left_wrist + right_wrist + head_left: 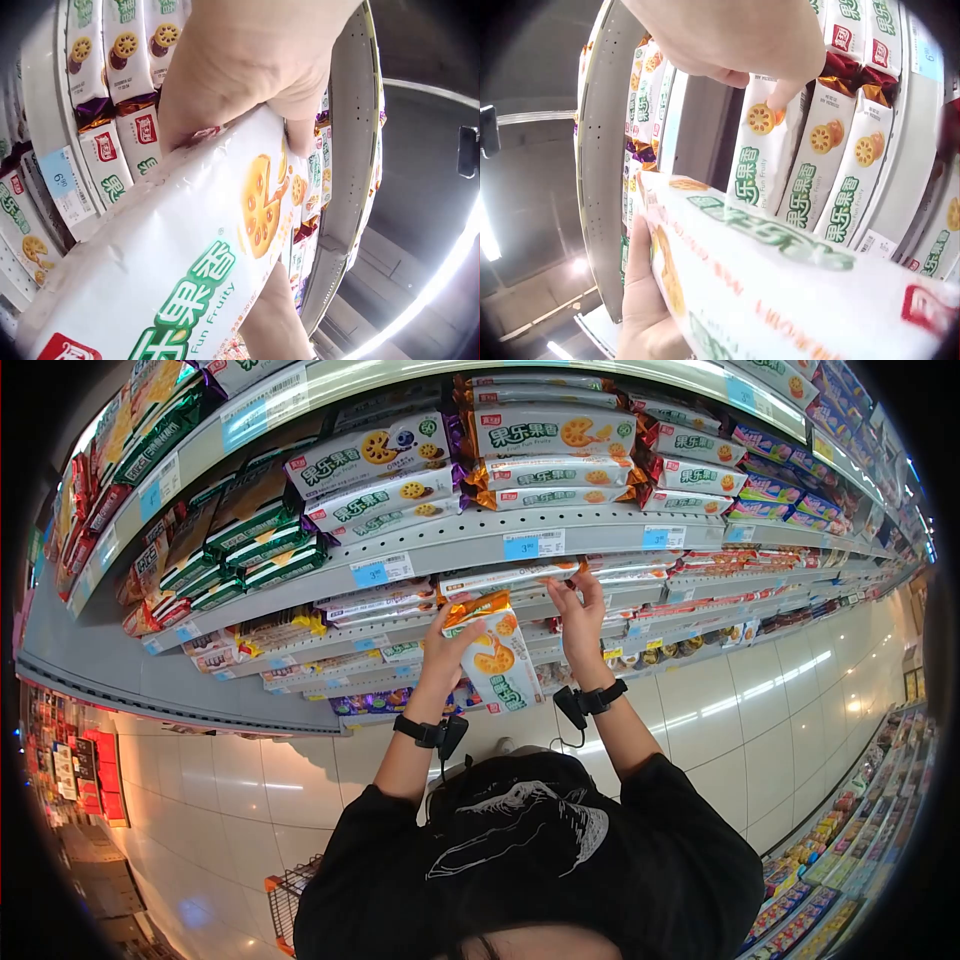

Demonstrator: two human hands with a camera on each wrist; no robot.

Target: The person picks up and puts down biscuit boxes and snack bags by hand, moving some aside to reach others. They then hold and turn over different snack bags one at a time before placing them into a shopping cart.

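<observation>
My left hand [447,648] grips a white biscuit packet [505,665] by its orange end, thumb across the front. The packet slants down in front of the shelf, its cookie picture and green lettering facing out. In the left wrist view the packet [195,247] fills the foreground below the hand. My right hand [580,615] is at the end of a similar white biscuit packet [757,142] lying on the shelf. One of its digits presses the packet's front by the cookie picture, and others bend at its upper edge. The far end is hidden under the hand.
Similar packets [832,142] lie beside and below it on the same shelf. Above projects a perforated shelf edge [440,555] with price tags [535,546] and more stacked packets [555,435]. A shopping cart [290,900] stands behind on the tiled floor [225,790].
</observation>
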